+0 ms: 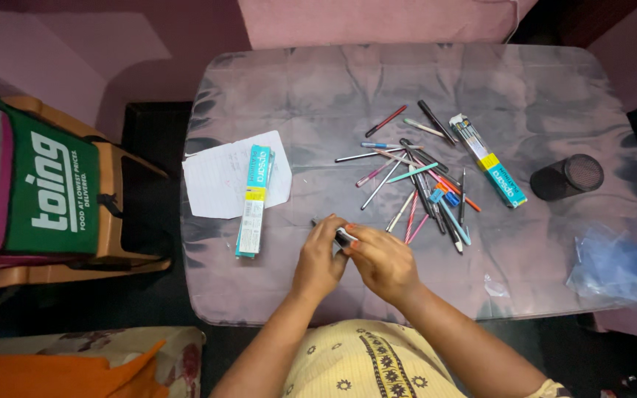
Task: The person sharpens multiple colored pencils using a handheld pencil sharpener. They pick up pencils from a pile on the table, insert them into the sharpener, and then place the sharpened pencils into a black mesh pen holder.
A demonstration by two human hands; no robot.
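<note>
Seen from above, near the lower centre of the frame, the left hand (321,259) and right hand (383,262) meet over the table (296,81), fingers curled shut around one small pen (343,236). Judged step: handling its cap. A heap of pens (422,180) lies right; a pencil box (253,200) on paper (219,177) left.

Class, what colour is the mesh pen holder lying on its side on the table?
Black; the mesh pen holder shows best in the head view.
</note>
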